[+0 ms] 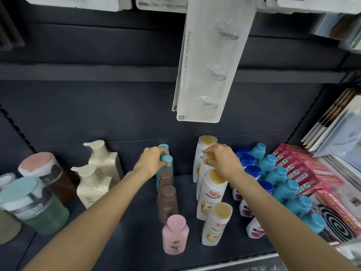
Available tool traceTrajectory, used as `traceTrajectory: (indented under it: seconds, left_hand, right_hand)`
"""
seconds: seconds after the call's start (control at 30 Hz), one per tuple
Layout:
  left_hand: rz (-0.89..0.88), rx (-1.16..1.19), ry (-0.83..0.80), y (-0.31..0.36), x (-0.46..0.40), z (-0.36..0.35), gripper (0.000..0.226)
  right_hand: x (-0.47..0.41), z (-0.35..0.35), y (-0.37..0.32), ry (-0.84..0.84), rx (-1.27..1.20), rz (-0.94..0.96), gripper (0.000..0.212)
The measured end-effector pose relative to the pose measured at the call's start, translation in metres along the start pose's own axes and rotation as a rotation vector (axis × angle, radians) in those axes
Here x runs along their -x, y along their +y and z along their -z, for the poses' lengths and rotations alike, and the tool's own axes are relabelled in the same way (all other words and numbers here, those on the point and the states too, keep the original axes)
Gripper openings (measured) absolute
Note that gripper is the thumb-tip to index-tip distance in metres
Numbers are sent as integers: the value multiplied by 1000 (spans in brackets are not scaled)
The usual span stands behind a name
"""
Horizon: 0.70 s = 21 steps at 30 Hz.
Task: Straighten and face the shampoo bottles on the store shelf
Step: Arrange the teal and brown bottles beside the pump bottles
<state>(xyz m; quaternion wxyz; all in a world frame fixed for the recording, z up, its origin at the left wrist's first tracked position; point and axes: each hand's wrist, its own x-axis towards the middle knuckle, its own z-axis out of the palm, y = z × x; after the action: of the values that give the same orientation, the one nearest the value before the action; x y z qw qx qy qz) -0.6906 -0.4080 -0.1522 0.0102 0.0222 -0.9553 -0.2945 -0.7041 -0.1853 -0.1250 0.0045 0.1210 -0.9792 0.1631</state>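
Teal bottle [167,163] gripped by left hand [151,162], gold-capped bottle [203,169] pinched under right hand [222,160]

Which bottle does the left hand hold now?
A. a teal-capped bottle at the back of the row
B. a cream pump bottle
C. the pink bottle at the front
A: the left hand has its fingers curled round the teal-capped bottle, behind the brown ones.

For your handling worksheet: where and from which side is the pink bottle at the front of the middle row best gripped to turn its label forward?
Probably grip the pink bottle around its wide round cap, coming from above and the front. It stands upright at the open shelf edge, its cap clear, while a brown bottle stands close behind.
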Motion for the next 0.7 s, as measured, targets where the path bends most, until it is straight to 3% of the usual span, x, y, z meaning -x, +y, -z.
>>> traceTrajectory:
  seconds: [0.4,0.57,0.7]
  left_hand:
    - [22,-40,14,-5,7,0,40]
    - [-117,4,129,0,22,6,38]
    - [-219,9,-94,7,31,13,36]
  right_hand:
    - [9,4,-6,18,40,57,37]
    - [16,6,-6,38,63,70,39]
    - [19,8,-6,38,56,56,38]
